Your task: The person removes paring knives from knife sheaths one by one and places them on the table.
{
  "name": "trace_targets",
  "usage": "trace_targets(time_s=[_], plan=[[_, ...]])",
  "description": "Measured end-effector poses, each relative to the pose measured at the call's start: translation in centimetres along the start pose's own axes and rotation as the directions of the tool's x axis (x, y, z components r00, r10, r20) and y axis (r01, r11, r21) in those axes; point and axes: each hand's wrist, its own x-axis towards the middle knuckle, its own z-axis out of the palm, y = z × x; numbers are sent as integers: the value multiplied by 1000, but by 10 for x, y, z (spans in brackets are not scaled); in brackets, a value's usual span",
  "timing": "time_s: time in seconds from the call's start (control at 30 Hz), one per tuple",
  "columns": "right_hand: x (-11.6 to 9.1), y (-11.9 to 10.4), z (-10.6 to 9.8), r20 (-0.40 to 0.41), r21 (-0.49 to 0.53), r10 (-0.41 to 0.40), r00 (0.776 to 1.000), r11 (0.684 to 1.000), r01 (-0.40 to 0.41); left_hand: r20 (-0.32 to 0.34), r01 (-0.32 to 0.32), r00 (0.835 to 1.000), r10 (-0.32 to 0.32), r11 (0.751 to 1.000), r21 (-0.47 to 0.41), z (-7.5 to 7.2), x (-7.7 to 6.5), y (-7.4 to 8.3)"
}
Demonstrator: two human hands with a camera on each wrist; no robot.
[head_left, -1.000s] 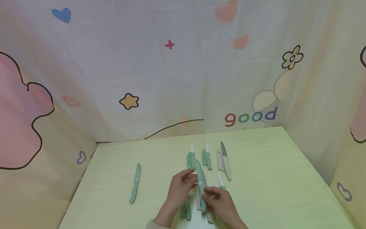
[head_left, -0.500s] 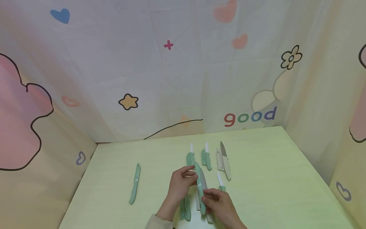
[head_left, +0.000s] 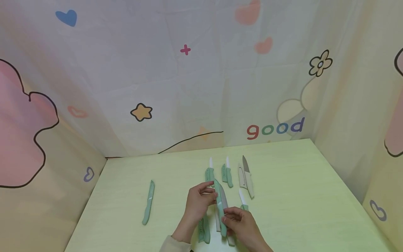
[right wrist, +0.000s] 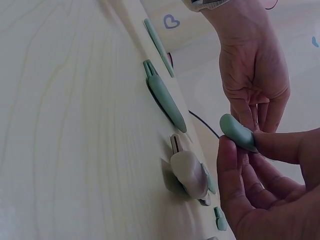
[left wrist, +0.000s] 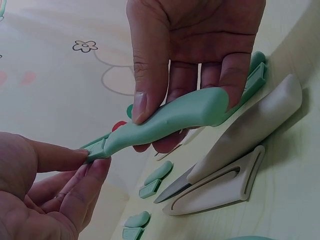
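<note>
Both hands hold a green knife (head_left: 219,210) in its green sheath (left wrist: 97,146), raised over the table. My left hand (head_left: 197,201) pinches the sheath near its far end between thumb and fingers. At the other end, my right hand (head_left: 242,224) grips the smooth curved handle (left wrist: 167,120), thumb on one side and fingertips beneath. Below them lies a beige knife (left wrist: 250,125), its grey blade bare, alongside its beige sheath (left wrist: 215,192). Another green knife (head_left: 206,231) and a green sheath (head_left: 201,232) lie by my left wrist, partly covered by it.
A sheathed green knife (head_left: 148,203) lies alone at the left of the pale table (head_left: 299,196). Two small white-bladed knives (head_left: 212,173) with green sheaths and a beige knife (head_left: 248,182) lie behind. Another white blade (head_left: 242,196) shows by my right hand. Printed curtains (head_left: 189,87) surround the table.
The sheathed knife and both hands have shifted slightly toward me since a second ago, with the grips unchanged. Over the last half second almost nothing moves.
</note>
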Motion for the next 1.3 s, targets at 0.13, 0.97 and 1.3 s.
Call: trace_targets(time_s=[0.13,0.97,1.3], plan=[[0,-1,1,6,-4,-7,1000,1000,7,-11,4,1000,-4,1000,-4,0,3,-6],[-6,-1,0,98,-40,-9,995,999,13,-66,18,998,-16,999,34,-7,17,-29],[-12,-3,2,96,-60,32,995,998,-26,-86,23,996,-21,1000,20,-12,21,-30]])
